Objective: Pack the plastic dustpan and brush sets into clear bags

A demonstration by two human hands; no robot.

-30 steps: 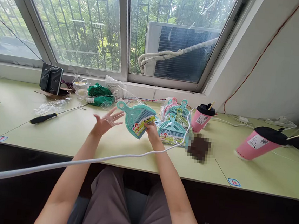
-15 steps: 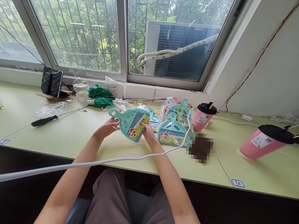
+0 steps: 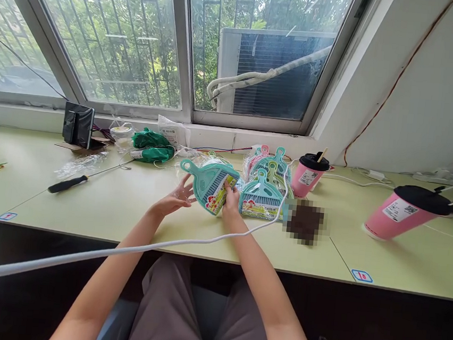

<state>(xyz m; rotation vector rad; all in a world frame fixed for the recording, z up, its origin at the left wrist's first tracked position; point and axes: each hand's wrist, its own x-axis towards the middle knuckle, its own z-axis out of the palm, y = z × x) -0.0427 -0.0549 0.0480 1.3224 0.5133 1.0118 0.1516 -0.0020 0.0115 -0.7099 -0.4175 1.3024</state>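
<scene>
My right hand [image 3: 231, 205] grips the lower edge of a teal mini dustpan-and-brush set [image 3: 209, 182] with a colourful label, held tilted above the pale green table [image 3: 126, 208]. My left hand [image 3: 175, 200] is just left of the set, fingers spread, touching or nearly touching its clear wrapping. Right of my hands lies a pile of more wrapped dustpan sets [image 3: 265, 187] in teal, pink and green.
A white cable [image 3: 122, 250] runs from the lower left across the table. Two pink cups with black lids [image 3: 308, 176] [image 3: 404, 211] stand at the right. A black-handled screwdriver [image 3: 75, 181], green bags [image 3: 148, 145], a phone on a stand [image 3: 77, 123] and plastic wrap sit at the left.
My left hand came in from open air to the dustpan set, held its edge, then opened beside it. The set dipped lower and left, then rose back slightly right.
</scene>
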